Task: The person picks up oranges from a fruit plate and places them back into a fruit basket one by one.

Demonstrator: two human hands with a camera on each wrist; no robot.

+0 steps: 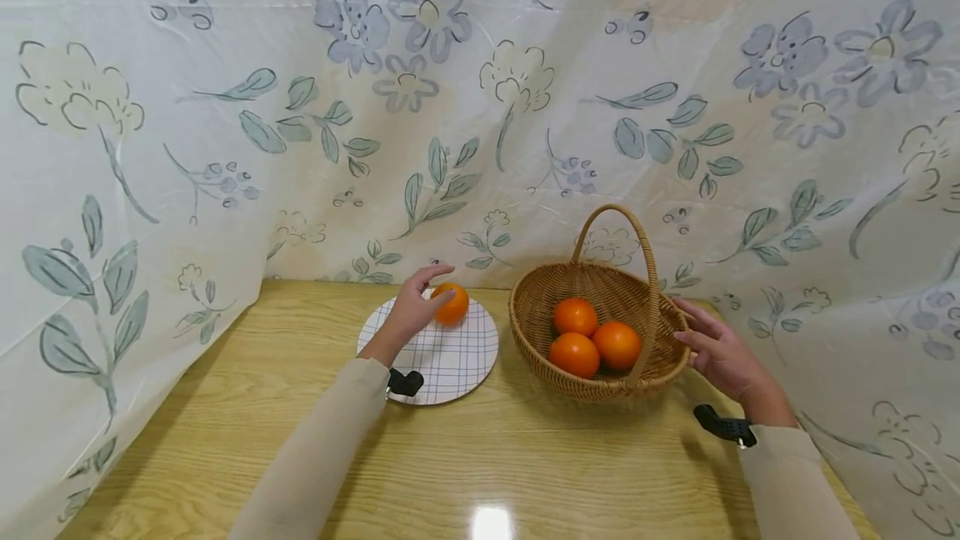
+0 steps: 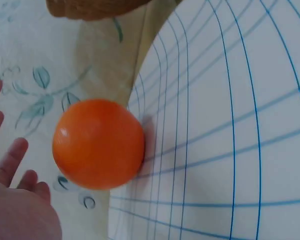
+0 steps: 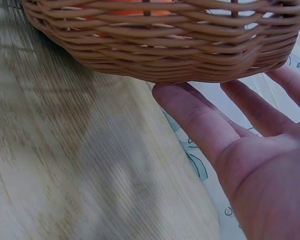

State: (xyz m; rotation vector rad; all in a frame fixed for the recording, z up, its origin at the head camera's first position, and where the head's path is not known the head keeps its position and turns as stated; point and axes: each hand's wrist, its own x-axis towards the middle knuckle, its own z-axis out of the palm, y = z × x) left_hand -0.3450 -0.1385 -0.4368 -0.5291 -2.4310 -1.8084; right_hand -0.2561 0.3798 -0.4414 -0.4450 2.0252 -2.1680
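One orange (image 1: 450,304) sits toward the far part of a round white plate (image 1: 465,365) with blue grid lines. My left hand (image 1: 412,311) is beside that orange, its thumb overlapping the fruit in the head view. In the left wrist view, the spread fingers (image 2: 12,160) stand apart from the orange (image 2: 98,144). To the right is a brown wicker basket (image 1: 551,373) with a tall handle, holding three oranges (image 1: 575,354). My right hand (image 1: 720,352) touches the basket's right side with extended fingers. Seen from the right wrist, fingertips (image 3: 170,95) meet the woven underside.
Plate and basket stand side by side near the back of a light wooden table (image 1: 450,465). A flower-printed cloth (image 1: 420,123) hangs behind the table and along both sides. The basket handle (image 1: 647,248) arches well above the rim.
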